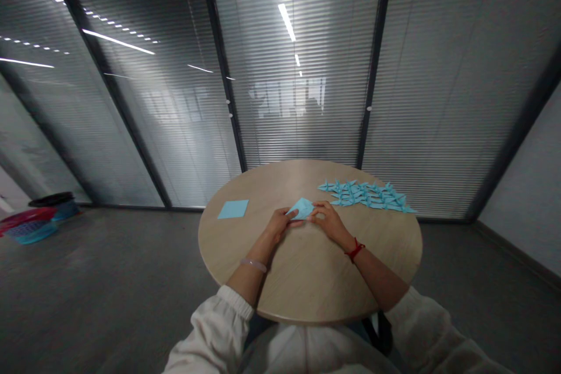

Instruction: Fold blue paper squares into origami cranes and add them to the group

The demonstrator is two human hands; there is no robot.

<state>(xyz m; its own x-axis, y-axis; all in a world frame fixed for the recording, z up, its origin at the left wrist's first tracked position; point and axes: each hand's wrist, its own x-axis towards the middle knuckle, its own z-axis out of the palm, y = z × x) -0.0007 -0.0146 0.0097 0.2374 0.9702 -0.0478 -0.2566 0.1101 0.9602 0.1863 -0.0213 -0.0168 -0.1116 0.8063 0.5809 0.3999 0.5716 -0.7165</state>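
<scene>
A partly folded piece of light blue origami paper (301, 208) is held between my two hands, near the middle of the round table. My left hand (280, 223) grips its left side, thumb on top and fingers beneath. On the right edge, my right hand (326, 219) pinches the paper between thumb and fingers. Several folded blue paper cranes (363, 194) lie in close rows at the right rear of the table. To the left rests a flat blue sheet of paper (233, 209).
The round wooden table (315, 286) stands against a glass partition with blinds (302, 128). On the floor at far left are a red and blue plastic basket (33, 228) and a dark-rimmed bin (61, 204). A white wall (526, 187) rises at right.
</scene>
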